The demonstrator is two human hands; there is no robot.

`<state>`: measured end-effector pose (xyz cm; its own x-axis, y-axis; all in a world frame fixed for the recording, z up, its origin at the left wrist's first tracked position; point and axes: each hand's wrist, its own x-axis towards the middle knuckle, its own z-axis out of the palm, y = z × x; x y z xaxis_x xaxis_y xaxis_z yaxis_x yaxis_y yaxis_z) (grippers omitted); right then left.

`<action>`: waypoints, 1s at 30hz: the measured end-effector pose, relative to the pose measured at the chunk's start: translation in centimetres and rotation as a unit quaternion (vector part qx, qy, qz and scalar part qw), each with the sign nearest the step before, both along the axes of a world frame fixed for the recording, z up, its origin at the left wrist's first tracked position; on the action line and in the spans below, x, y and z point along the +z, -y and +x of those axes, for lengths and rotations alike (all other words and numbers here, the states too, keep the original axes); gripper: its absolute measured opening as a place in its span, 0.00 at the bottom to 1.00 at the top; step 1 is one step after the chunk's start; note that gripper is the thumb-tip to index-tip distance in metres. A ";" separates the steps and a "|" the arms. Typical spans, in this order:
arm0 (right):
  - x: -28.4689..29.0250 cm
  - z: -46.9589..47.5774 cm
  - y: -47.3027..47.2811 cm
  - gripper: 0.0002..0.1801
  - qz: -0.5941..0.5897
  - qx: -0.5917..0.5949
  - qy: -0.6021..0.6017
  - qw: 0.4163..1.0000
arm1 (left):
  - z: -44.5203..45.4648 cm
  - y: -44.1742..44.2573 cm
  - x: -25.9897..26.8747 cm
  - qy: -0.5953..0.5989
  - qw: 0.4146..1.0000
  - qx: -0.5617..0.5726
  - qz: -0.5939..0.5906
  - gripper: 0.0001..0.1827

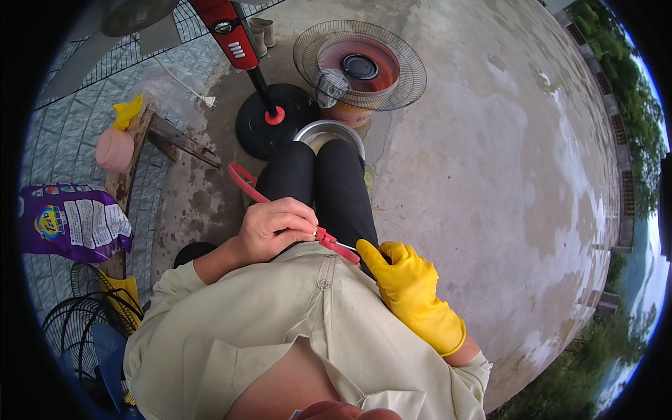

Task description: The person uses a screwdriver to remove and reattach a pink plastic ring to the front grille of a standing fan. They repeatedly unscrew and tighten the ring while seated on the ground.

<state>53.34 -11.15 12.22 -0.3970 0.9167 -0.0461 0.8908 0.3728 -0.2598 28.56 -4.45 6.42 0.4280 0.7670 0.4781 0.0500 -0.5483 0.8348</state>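
My bare left hand (276, 223) grips a red plastic band (244, 185) near its joint, just above my lap. The band curves away past my left thigh, and its thicker red end piece lies between my two hands. On my right hand (407, 281) is a yellow rubber glove. Its fingers are closed around a screwdriver (344, 246), whose handle is mostly hidden. The thin metal shaft points left and meets the red end piece. Whether the tip sits in a screw is too small to tell.
A red-and-black fan stand (226, 31) rises from a round black base (262, 131). Beside it, a wire fan guard (409, 79) rests on a bucket (349, 114). A metal basin (357, 137) stands beyond my knees. Leftward are a wooden bench (118, 184), pink container (114, 150) and purple bag (79, 220).
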 end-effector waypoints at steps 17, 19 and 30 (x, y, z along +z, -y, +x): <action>-0.4 0.5 -1.0 0.23 -0.012 0.072 -0.050 0.996 | -0.8 -0.3 -0.3 -0.002 1.000 -0.022 0.007 0.07; -0.5 0.4 -0.9 0.27 0.022 0.073 -0.041 0.996 | -0.8 -0.1 -0.5 -0.005 1.000 -0.024 0.015 0.07; 0.2 -1.1 -0.4 0.12 -0.294 -0.205 -0.370 0.857 | -1.0 -0.4 -0.7 0.000 1.000 -0.031 -0.002 0.07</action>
<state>52.20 -10.78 12.38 -0.1676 0.8907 -0.4225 0.4249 -0.3215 -0.8462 27.55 -4.07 5.76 0.4748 0.7408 0.4751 0.0159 -0.5470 0.8370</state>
